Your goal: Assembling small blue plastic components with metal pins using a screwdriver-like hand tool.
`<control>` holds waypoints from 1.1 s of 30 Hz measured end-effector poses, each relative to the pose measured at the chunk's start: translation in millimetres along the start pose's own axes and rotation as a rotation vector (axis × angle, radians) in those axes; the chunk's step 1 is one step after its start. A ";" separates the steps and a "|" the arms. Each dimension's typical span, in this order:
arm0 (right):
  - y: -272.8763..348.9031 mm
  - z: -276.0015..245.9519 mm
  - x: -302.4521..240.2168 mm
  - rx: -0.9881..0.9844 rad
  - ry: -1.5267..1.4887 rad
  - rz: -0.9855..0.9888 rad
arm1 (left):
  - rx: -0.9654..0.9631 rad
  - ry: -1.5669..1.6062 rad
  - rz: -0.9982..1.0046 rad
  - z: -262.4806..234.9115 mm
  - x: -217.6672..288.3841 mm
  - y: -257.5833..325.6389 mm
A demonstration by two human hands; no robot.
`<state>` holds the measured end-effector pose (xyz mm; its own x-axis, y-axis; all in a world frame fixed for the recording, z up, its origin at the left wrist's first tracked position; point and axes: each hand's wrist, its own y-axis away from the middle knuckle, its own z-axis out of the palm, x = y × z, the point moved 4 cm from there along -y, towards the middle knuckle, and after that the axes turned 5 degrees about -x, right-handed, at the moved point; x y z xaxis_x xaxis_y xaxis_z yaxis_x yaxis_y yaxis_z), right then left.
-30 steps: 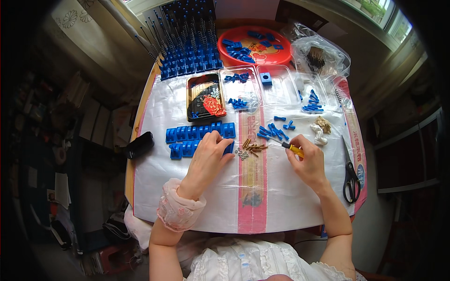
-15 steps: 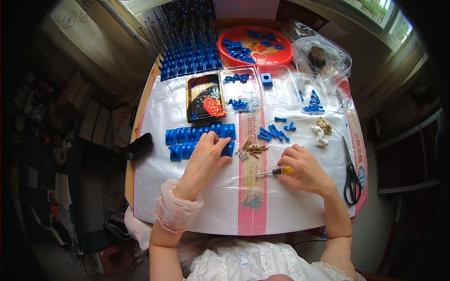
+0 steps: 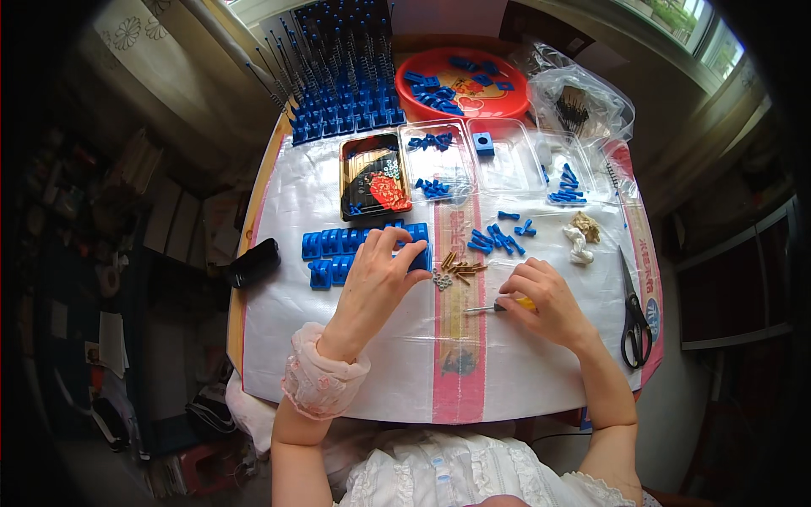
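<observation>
My left hand [image 3: 372, 283] reaches over two rows of blue plastic blocks [image 3: 338, 242]. Its thumb and forefinger close around a blue plastic block [image 3: 424, 258] at the right end of the front row, partly hidden by the fingers. My right hand [image 3: 547, 306] rests on the sheet and holds a small screwdriver with a yellow handle [image 3: 525, 304], its thin shaft pointing left. Between the hands lie a cluster of brass-coloured pins [image 3: 462, 268] and a little heap of small metal nuts [image 3: 442, 280]. Behind them, several blue plastic pegs [image 3: 498, 239] are scattered.
Clear plastic trays [image 3: 507, 182] and a black tray [image 3: 348, 182] hold small parts. Blue stands with springs and rods [image 3: 338, 101] fill the back left, beside a red basin [image 3: 507, 108]. Black scissors [image 3: 635, 329] lie right; a black case [image 3: 256, 264] lies left. A crumpled cloth [image 3: 579, 245] sits behind my right hand.
My left hand has shifted slightly right and away from me, its fingers curling in on the end block. The right hand's thumb has moved over the screwdriver handle.
</observation>
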<state>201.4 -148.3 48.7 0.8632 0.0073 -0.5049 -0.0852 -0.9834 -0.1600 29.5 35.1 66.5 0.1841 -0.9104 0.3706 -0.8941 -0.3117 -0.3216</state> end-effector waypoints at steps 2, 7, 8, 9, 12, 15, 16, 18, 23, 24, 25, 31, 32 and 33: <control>0.1 2.5 3.8 0.048 -0.022 0.028 | 0.026 0.050 0.030 0.4 5.2 -1.8; -4.4 3.6 -4.0 0.155 -0.072 0.065 | -0.034 0.164 0.098 11.8 17.7 2.1; -5.6 4.9 -8.1 0.152 -0.044 0.033 | -0.054 0.175 0.111 13.4 19.4 2.5; -7.0 6.4 -12.1 0.149 -0.016 0.002 | -0.084 0.170 0.140 14.4 20.8 2.5; -11.5 12.9 -19.9 0.112 0.047 -0.043 | -0.179 0.150 0.227 14.6 24.4 3.5; -12.4 15.5 -20.0 0.092 0.065 -0.039 | -0.228 0.133 0.239 11.6 24.9 4.8; -12.8 15.3 -19.6 0.091 0.064 -0.038 | -0.254 0.123 0.242 10.2 25.0 5.0; -11.8 15.6 -14.9 0.076 0.030 0.006 | -0.273 0.109 0.255 10.7 24.6 4.7; -9.8 19.0 -6.8 0.087 0.021 0.033 | -0.303 0.104 0.287 17.6 26.5 5.8; -9.6 19.3 -5.7 0.100 0.008 0.044 | -0.292 0.112 0.302 17.9 27.2 5.8; -9.9 19.1 -5.6 0.113 -0.004 0.055 | -0.280 0.119 0.316 17.9 27.9 5.9; -15.9 16.5 -14.1 0.151 0.234 -0.003 | -0.166 0.178 0.242 11.3 30.6 3.9; -15.9 18.7 -13.4 0.133 0.259 -0.008 | -0.171 0.188 0.233 11.4 30.0 4.2; -15.4 20.6 -12.4 0.115 0.283 -0.013 | -0.175 0.199 0.224 11.5 29.4 4.5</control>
<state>181.8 -129.5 40.0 0.9676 -0.0468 -0.2481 -0.1151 -0.9564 -0.2683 35.5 3.8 65.9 -0.0926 -0.8748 0.4756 -0.9629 -0.0429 -0.2665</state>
